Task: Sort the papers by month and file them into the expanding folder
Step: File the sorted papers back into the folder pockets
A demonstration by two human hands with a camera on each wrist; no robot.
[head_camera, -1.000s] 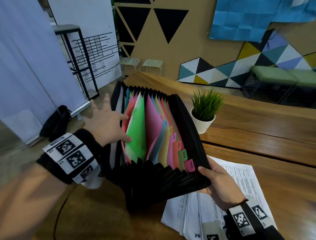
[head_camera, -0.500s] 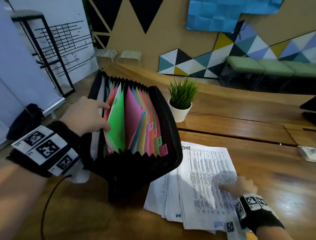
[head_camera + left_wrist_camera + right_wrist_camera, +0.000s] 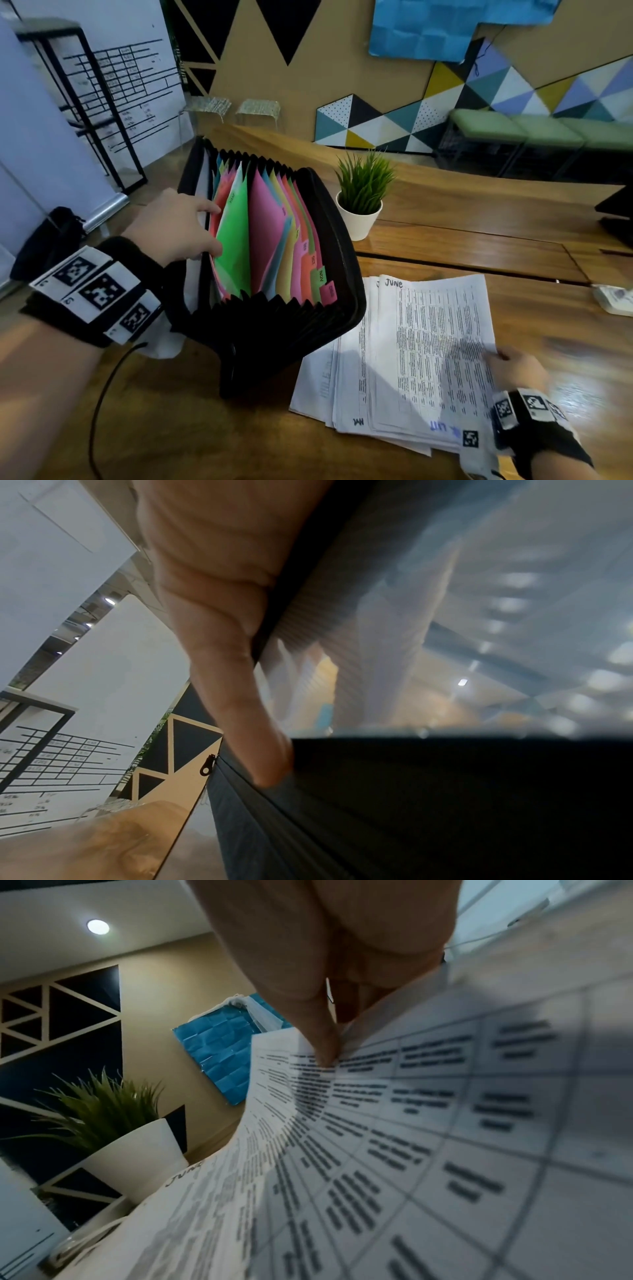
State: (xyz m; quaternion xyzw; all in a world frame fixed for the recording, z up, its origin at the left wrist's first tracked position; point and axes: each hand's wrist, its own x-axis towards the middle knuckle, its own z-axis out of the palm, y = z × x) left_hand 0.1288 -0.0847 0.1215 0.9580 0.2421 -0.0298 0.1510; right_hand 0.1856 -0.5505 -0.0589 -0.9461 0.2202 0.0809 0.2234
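Papers [image 3: 404, 359] lie in a fanned stack on the wooden table [image 3: 548, 291], directly under and ahead of the right hand [image 3: 513, 366]. The top sheet is headed JUNE.

1. Right hand. In the right wrist view, thumb and fingertips [image 3: 327, 1053] pinch the near right edge of the top sheet, which curls up off the stack. Risk: a pinch this close to the edge could catch the sheet below as well, sending two months into one pocket. Risk: a sheet held by one edge may droop and buckle as it is carried, then snag on the divider tops.

2. Stack. The lower sheets are offset to the left of the right hand, and their left edge runs under the expanding folder [image 3: 274, 329]. Risk: dragging the top sheet sideways could shift the sheets beneath and disturb their order.

3. Left hand [image 3: 178, 229]. It grips the folder's left cover with fingers curled over the rim, the tips just beside the green divider [image 3: 234, 240]. Risk: if this grip loosens, the spread pockets may close up, or the upright folder may tip.

4. Pockets. NOV and two neighbouring tabs nearest the right hand are legible; the tabs farther from it are blurred. Risk: the June pocket cannot be identified from here, so a misfile is possible.

5. Potted plant [image 3: 359, 202]. It stands just beyond the folder. Risk: a wide swing of the sheet could brush it.
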